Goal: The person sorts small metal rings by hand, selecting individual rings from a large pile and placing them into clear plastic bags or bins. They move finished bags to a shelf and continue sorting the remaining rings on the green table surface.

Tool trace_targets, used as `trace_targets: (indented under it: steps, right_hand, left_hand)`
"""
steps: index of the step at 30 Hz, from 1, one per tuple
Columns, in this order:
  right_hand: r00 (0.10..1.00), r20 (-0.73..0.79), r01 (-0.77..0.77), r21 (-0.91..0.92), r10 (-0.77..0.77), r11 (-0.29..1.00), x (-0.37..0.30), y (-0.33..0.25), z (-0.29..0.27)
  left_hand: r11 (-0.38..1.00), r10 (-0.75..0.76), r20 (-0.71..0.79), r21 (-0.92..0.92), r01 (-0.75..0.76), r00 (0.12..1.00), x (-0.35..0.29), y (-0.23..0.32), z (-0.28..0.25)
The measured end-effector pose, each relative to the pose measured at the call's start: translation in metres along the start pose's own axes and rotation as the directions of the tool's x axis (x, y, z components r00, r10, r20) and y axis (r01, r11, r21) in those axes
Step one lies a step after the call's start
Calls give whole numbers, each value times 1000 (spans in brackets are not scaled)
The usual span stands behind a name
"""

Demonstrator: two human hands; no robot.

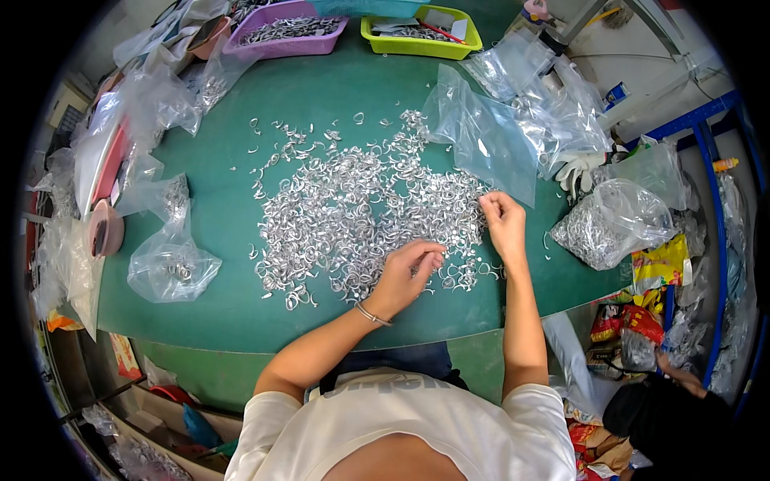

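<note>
A broad heap of small silver metal rings [321, 208] is spread over the middle of the green table [216, 104]. At the near edge of the heap is my left hand [407, 272], its fingers curled toward the thumb; whatever they hold is too small to make out. My right hand [505, 228] reaches the heap's right edge, thumb and fingertips pinched together over the rings. Any piece in that pinch is hidden. Just beyond the right hand lies a flat clear plastic bag [485, 132], partly touching the heap.
Purple [285, 32] and yellow-green [421, 36] trays of metal pieces stand at the far edge. A bag of rings [613, 224] sits at right beside a white glove [579, 172]. A smaller clear bag [172, 268] lies left. Another person's arm [680, 373] shows at lower right.
</note>
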State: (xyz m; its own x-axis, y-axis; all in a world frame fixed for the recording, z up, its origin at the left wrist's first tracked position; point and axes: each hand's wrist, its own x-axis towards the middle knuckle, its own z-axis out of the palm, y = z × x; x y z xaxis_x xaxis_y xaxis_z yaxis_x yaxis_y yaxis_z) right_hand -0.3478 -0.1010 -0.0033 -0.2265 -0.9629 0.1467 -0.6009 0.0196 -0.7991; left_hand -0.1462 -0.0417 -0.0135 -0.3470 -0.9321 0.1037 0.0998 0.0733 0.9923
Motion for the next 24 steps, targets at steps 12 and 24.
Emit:
trace_targets:
  steps: [12,24]
  right_hand:
    - [920,147,389,-465,-364,795,4,19,28]
    - [976,-89,216,223,-201,951,-11,2,13]
  left_hand:
    - [991,-59,2,124,58,998,3,-7,1]
    - [991,-47,-36,120,51,998,1,-10,8]
